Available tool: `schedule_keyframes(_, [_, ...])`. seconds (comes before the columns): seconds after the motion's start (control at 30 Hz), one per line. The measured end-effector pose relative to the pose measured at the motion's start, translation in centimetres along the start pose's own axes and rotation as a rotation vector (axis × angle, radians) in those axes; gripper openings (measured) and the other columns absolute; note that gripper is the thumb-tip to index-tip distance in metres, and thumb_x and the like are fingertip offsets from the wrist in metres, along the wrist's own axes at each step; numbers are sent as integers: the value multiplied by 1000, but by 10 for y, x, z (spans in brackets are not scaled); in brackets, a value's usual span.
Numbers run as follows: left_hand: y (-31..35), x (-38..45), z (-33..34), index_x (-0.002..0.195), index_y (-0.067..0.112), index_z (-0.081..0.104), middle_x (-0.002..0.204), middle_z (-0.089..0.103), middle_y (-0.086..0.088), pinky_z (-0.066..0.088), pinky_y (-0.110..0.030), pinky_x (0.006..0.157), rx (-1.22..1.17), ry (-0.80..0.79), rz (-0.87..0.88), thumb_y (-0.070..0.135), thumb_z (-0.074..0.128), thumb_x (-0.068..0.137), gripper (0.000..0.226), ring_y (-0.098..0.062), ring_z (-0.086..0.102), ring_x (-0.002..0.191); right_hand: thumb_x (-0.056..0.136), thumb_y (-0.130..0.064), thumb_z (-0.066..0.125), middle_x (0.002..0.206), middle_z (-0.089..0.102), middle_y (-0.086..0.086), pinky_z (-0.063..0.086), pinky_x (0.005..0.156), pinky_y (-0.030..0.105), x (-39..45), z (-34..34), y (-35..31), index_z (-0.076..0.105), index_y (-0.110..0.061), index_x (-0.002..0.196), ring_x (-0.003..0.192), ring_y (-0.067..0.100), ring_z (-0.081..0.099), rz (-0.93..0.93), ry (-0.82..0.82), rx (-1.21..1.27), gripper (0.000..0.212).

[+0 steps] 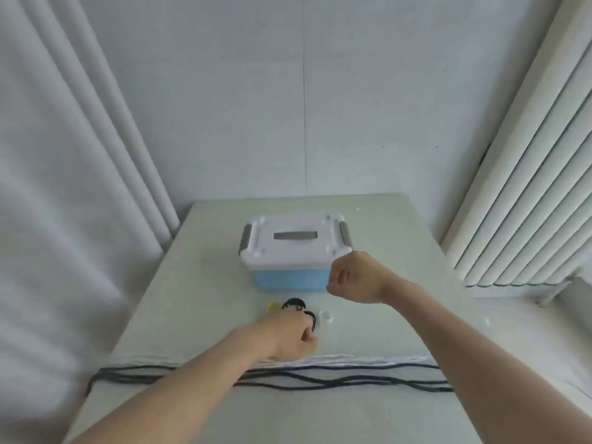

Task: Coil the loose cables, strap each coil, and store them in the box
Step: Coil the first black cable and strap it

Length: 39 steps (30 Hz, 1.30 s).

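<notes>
A blue box [288,278] with a closed white lid [294,248] and grey latches stands in the middle of the pale table [198,283]. Several black cables [336,378] and a white cable [352,360] lie stretched across the table near me. Just in front of the box lie black straps [293,303]. My left hand [288,336] is curled over one black strap loop [311,318] and seems to pinch it. Beside the box's front right corner, my right hand [354,277] hovers as a fist that holds nothing I can see.
A small yellow item [272,307] and a small clear item [326,317] lie beside the straps. A white curtain [64,187] hangs at the left, and a white radiator [528,203] runs along the right. The black cables drop over the table's left edge [93,379].
</notes>
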<state>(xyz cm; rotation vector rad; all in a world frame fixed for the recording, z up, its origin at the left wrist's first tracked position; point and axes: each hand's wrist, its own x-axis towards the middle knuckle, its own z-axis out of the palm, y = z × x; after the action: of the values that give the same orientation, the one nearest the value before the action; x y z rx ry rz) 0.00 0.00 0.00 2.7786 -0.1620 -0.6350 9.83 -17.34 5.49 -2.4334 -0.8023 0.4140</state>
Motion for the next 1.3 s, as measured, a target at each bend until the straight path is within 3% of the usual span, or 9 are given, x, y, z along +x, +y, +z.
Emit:
schedule_keyframes(0.2, [-39,-2,101,81,19,54,81,59,5,47,-36,69,41,504,-13,29,50,93,17,-22,58,78,81,-21,69,59,59,-13,39,57,10,-28,120,44,65,-20,65,59,5,54,-145,22,-53,16])
schedule_keyframes(0.37, [-38,-37,161,92,16,61,88,61,5,46,-36,78,3,793,20,29,44,86,22,-20,56,86,85,-22,62,86,59,-4,48,78,30,-81,172,55,70,-19,91,85,21,59,-213,119,-134,11])
schedule_keyframes(0.53, [-41,-54,171,90,19,60,91,61,6,40,-38,79,36,824,-81,41,37,87,32,-21,56,91,97,-28,57,105,57,5,39,88,34,-90,196,71,67,-17,113,104,26,51,-237,290,-221,22])
schedule_keyframes(0.63, [-39,-68,176,92,17,56,92,61,4,35,-37,79,35,747,-102,35,44,96,22,-24,55,93,98,-26,57,104,56,5,36,88,35,-97,205,69,68,-15,109,105,28,50,-262,339,-237,19])
schedule_keyframes(0.8, [-40,-88,166,102,15,47,107,57,2,46,-40,75,38,575,-112,29,40,104,16,-27,58,95,91,-31,68,105,57,2,39,83,37,-97,207,70,71,-22,104,98,27,50,-415,385,-332,16])
schedule_keyframes(0.97, [-50,-107,160,94,18,47,89,54,9,40,-35,68,49,533,-75,39,45,103,23,-19,54,81,100,-37,54,92,63,3,41,70,33,-103,204,62,62,-13,94,86,29,56,-393,339,-260,26])
schedule_keyframes(1.1, [-107,-126,157,88,15,53,89,68,-7,40,-39,65,108,634,-250,38,51,100,26,-35,63,87,101,-34,56,72,67,7,45,59,38,-106,186,73,62,-13,95,71,38,60,-249,412,-217,23])
schedule_keyframes(1.2, [-158,-155,155,87,7,60,86,70,-21,49,-46,70,135,750,-478,25,54,96,20,-44,64,83,98,-32,61,51,51,1,43,56,38,-109,162,89,66,-11,87,63,38,56,-132,497,-163,24])
schedule_keyframes(1.3, [-197,-189,155,88,3,68,93,70,-23,48,-46,80,133,788,-713,20,49,96,26,-43,63,94,98,-37,59,50,49,-1,42,56,37,-116,139,112,62,-12,74,65,37,52,1,516,-192,35])
